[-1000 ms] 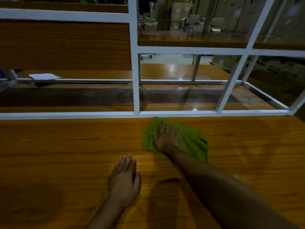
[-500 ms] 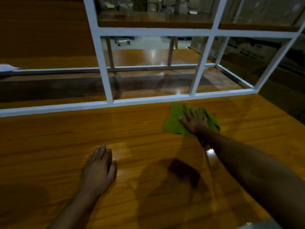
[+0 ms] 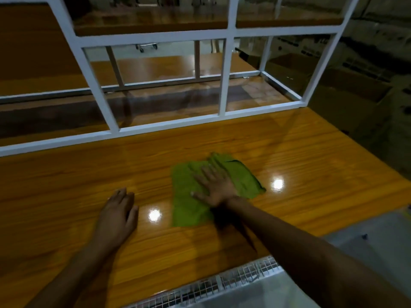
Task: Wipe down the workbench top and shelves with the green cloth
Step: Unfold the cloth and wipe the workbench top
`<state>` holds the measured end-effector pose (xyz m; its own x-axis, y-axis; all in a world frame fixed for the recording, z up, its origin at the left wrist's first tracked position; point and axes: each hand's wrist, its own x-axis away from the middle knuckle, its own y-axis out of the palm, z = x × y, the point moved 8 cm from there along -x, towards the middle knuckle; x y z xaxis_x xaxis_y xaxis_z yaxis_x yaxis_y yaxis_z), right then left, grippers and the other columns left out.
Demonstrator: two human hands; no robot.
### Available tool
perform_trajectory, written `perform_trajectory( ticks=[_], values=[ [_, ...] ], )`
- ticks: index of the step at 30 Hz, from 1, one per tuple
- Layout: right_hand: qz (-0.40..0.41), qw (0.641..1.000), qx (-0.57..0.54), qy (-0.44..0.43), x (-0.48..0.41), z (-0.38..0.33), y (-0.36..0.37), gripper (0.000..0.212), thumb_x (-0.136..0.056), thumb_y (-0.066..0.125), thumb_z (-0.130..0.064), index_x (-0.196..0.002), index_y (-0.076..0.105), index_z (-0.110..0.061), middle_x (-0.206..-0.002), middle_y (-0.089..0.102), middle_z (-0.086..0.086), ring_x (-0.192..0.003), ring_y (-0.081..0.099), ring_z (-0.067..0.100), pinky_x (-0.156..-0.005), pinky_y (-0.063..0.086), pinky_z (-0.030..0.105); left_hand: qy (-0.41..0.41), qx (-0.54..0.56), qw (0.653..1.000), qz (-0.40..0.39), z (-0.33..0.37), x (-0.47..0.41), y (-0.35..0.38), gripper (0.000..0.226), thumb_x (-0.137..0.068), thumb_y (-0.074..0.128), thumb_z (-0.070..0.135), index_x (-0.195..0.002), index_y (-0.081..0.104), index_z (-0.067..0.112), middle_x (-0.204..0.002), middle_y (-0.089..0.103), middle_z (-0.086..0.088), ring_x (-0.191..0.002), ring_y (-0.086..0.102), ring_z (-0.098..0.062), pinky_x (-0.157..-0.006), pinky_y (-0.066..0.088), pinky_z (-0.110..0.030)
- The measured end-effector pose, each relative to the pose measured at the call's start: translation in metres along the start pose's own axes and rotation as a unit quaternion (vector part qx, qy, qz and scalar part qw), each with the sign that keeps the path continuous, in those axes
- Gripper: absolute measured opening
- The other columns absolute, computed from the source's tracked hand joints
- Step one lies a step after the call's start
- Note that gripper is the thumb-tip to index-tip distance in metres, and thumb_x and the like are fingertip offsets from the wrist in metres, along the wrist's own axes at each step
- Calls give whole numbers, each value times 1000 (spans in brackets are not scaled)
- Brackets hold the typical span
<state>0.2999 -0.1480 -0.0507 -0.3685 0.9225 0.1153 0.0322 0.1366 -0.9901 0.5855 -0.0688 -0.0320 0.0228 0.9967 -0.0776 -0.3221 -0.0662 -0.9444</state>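
Note:
The green cloth (image 3: pixel 189 203) lies spread on the glossy wooden workbench top (image 3: pixel 66 185), right of centre. My right hand (image 3: pixel 214 185) presses flat on the cloth with its fingers straight and spread, pointing away from me. My left hand (image 3: pixel 117 215) rests flat on the bare wood to the left of the cloth, apart from it, holding nothing. Behind the top stands the white metal frame (image 3: pixel 222 76) with a lower wooden shelf (image 3: pixel 178 103) and an upper shelf (image 3: pixel 151 21).
The bench's right edge (image 3: pixel 367 156) drops off to a dark floor with boxes. A wire mesh strip (image 3: pixel 211 285) runs along the near edge at the bottom. Ceiling lights glare off the wood on both sides of the cloth.
My right hand slid the cloth from near the frame rail toward me, and the cloth spread out flatter. The view swung right and down. My left hand stayed flat on the wood.

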Motion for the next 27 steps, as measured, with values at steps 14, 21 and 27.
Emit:
perform_trajectory(
  ticks=[14,21,27],
  values=[
    [16,989,-47,140,147,148,-1,103,-69,-29,-78,-159,-4,-34,-165,-13,9,-153,-11,32,-120,-1,60,-28,-22,999,0,82,35,24,67,-94,25,55,-144,41,15,-154,33,-9,-143,26,-26,-116,23,-44],
    [-14,997,-49,-62,105,3,8,75,-94,2,-74,-158,-4,-34,-161,-22,6,-149,-25,31,-115,-17,61,-69,-46,997,-6,83,38,22,66,-92,28,57,-144,43,18,-154,35,-6,-142,30,-24,-113,29,-41],
    [-31,992,1,-119,34,-5,1,79,-93,7,-75,-151,40,-33,-161,26,-1,-149,27,28,-112,23,62,-43,-44,998,-14,70,22,22,88,-85,6,75,-139,49,20,-150,42,-1,-140,35,-20,-109,30,-33]
  ],
)
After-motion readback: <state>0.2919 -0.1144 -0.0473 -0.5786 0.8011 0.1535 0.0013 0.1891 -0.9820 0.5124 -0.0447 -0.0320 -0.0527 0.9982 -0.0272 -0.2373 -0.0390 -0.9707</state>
